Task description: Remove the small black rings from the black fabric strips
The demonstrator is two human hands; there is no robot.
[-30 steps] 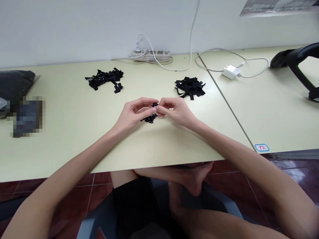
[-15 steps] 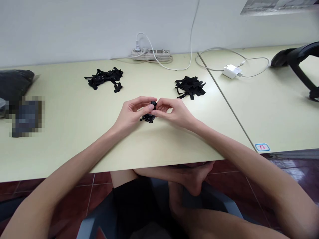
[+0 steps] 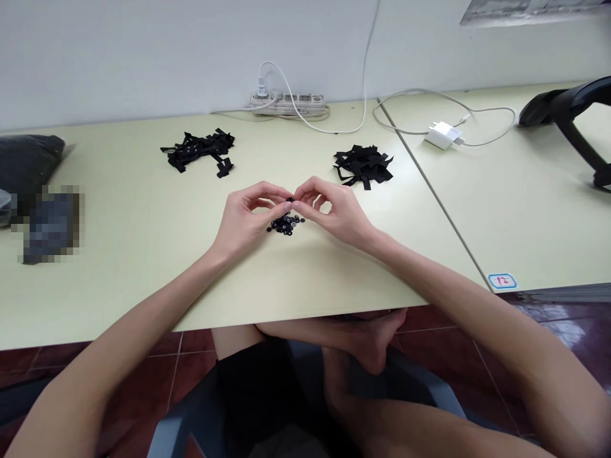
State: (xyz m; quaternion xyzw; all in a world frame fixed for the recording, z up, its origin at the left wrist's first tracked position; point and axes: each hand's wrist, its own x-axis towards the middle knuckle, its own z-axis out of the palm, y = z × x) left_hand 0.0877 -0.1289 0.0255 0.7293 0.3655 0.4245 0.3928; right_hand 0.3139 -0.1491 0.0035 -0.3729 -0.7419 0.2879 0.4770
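Observation:
Above the table, my left hand and my right hand meet fingertip to fingertip. Both pinch a small black strip between thumb and fingers, and most of it is hidden by the fingertips. Just below them lies a little heap of round black snap buttons, some showing pale centres. Beyond my left hand is a loose pile of black strips with small light dots on some. A second pile of black strips lies beyond my right hand.
A power strip with a plugged-in white cable stands against the wall. To the right are a white charger and a black curved stand. A dark bag sits at the far left. A seam divides the tabletops.
My right hand's fingertips have closed in against the left ones at the black strip. The strip's round button face, visible before, is now mostly covered. More of the snap button heap shows.

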